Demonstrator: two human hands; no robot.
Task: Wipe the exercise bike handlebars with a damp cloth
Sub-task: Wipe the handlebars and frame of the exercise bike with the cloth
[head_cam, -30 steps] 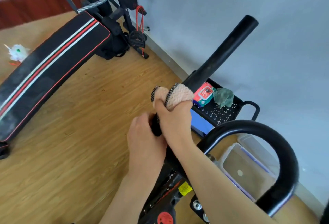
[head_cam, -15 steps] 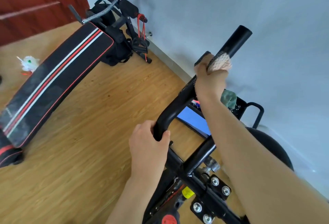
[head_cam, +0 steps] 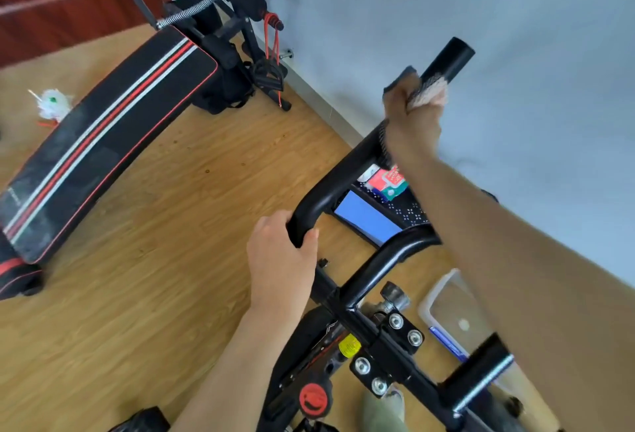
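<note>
As the right hand wraps the cloth: right hand [head_cam: 412, 122] at 1 o'clock, fingers curled round the cloth [head_cam: 429, 95] and the bar under it, just short of the open tip. The view is blurred there, so the fold of the cloth cannot be told.
Cloth: pinkish with a dark mesh edge, bunched between palm and handlebar [head_cam: 343, 172], near the far end of the black prong that runs from 7 toward 1 o'clock.
Left hand: left hand [head_cam: 280, 260] toward 7 o'clock of centre, clamped on the bend of the same prong, thumb over the top. The two hands are well apart along the bar.
Step judged: a wiping stroke on the upper prong, near its end.
How to do it well: wrap the cloth fully round the tube so the underside is wiped too. Twist the wrist slightly with each pass. Run right over the tip, end face included. Hold firm at the bend so the bar does not swing.
Left to do, by judgement: the bend under the left hand, and the inner loop [head_cam: 388, 258] at 5 o'clock, which the cloth does not touch.
Risk: the mesh edge could snag on the clamp bolts [head_cam: 396, 321].
Surroundings: sit-up board [head_cam: 103, 143] at 9 o'clock on the wood floor [head_cam: 171, 242]. A red packet [head_cam: 390, 181] lies in a black tray beneath the bar.
</note>
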